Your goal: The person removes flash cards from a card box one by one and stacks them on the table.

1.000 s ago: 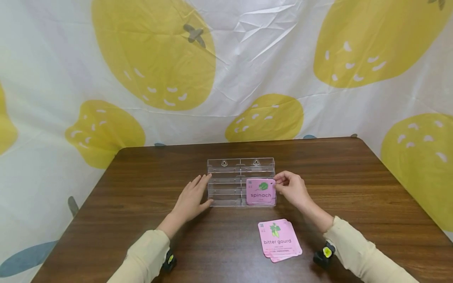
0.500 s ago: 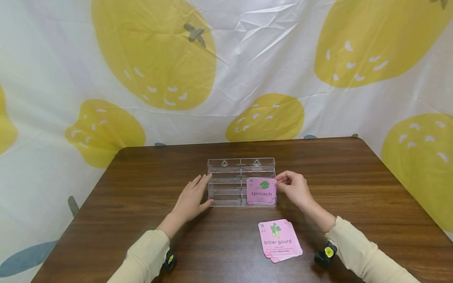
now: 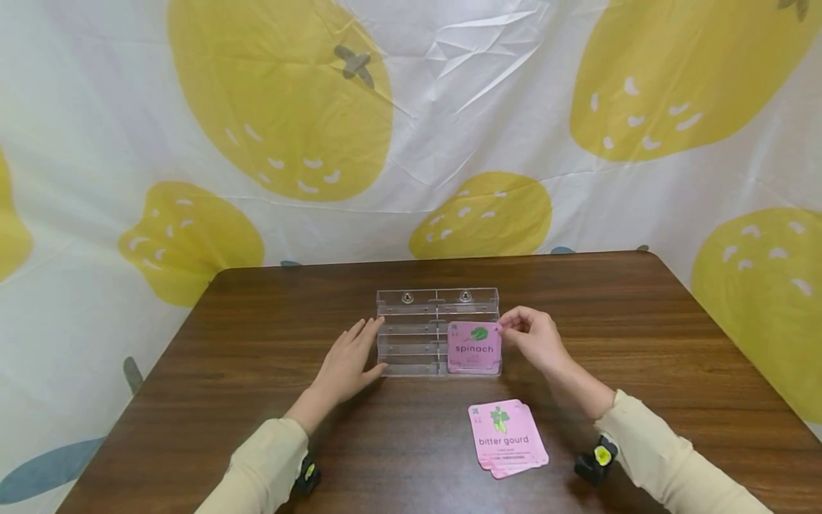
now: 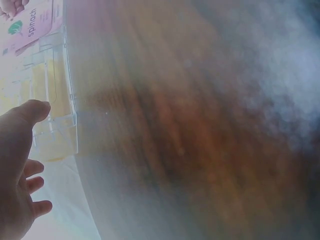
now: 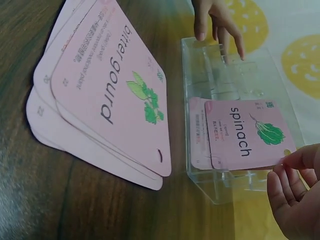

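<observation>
A clear plastic rack [image 3: 407, 368] with tiers of slots in two columns stands on the table. My right hand [image 3: 534, 340] pinches the top right corner of a pink spinach card [image 3: 474, 350], which leans in the rack's lower right part. Behind my fingertips, in the right wrist view, another pink card [image 5: 199, 135] sits in the slot in front of the spinach card [image 5: 255, 132]. With fingers straight, my left hand [image 3: 343, 360] rests against the rack's left side. Closer to me lies a small stack of pink cards [image 3: 507, 437], a bitter gourd card uppermost.
Brown wood-grain table [image 3: 276, 314] surrounds the rack. Behind it hangs a white cloth [image 3: 411, 128] with large yellow fruit prints. Black wrist cameras show at the left sleeve [image 3: 270, 457] and right sleeve [image 3: 668, 450].
The spinach card has risen slightly and shifted a little right and back, with my right hand still pinching its corner. My left hand and the card stack have stayed put.
</observation>
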### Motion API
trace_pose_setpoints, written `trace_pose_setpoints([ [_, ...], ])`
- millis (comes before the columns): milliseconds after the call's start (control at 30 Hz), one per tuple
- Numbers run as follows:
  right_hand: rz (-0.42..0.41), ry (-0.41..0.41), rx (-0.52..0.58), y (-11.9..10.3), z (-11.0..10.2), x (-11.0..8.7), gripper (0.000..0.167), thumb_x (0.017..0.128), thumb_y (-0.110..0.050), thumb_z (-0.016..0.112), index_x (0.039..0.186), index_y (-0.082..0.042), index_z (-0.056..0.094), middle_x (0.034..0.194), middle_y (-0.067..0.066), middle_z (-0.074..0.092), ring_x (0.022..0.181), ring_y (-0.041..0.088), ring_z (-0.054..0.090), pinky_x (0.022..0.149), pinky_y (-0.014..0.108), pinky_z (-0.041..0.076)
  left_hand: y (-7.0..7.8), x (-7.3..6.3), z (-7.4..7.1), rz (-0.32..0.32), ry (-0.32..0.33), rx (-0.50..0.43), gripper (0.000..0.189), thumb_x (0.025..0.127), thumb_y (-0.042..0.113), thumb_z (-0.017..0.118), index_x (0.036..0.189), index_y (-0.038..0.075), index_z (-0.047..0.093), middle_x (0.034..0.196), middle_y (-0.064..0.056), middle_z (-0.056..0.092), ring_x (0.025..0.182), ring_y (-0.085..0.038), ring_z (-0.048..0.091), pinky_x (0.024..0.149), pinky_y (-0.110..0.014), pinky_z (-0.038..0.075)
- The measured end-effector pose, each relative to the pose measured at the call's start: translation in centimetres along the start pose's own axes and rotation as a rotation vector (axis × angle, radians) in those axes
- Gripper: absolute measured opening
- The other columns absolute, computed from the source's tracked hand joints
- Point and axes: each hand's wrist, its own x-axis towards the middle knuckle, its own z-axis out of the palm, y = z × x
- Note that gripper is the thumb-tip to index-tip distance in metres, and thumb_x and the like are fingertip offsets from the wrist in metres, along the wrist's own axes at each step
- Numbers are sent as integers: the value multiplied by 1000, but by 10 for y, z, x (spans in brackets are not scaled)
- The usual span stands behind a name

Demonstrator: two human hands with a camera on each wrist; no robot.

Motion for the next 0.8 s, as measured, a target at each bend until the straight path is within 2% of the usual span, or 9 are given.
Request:
trace_pose_setpoints([
  [233, -21, -12, 33, -11, -5, 4, 7, 79, 7, 60, 85, 11, 60, 71, 16, 59, 57, 5, 49, 51, 19, 45, 0, 0, 1, -2, -2, 5, 75, 82, 33, 65, 143, 11, 26, 139, -18, 38, 131, -31, 31, 104, -50, 27],
  [500, -28, -41, 69, -23, -10, 2, 11, 83, 2, 59, 89, 12, 60, 74, 18, 60, 61, 11, 55, 57, 24, 52, -1, 0, 2, -3, 0, 9, 75, 82, 33, 65, 143, 12, 25, 139, -18, 38, 131, -31, 31, 104, -50, 27],
  [700, -5, -76, 101, -24, -11, -2, 12, 83, 2, 58, 89, 13, 58, 74, 13, 62, 62, 9, 58, 56, 22, 51, -1, 0, 2, 2, 7, 9, 75, 82, 33, 65, 143, 12, 26, 139, -18, 39, 130, -32, 32, 103, -51, 28],
  [800, 17, -101, 119, -23, -11, -5, 12, 83, 2, 58, 89, 13, 58, 74, 9, 62, 62, 8, 58, 58, 27, 53, -1, 0, 2, 1, 2, 8, 75, 82, 33, 65, 143, 12, 26, 139, -18, 39, 130, -32, 32, 104, -51, 27],
])
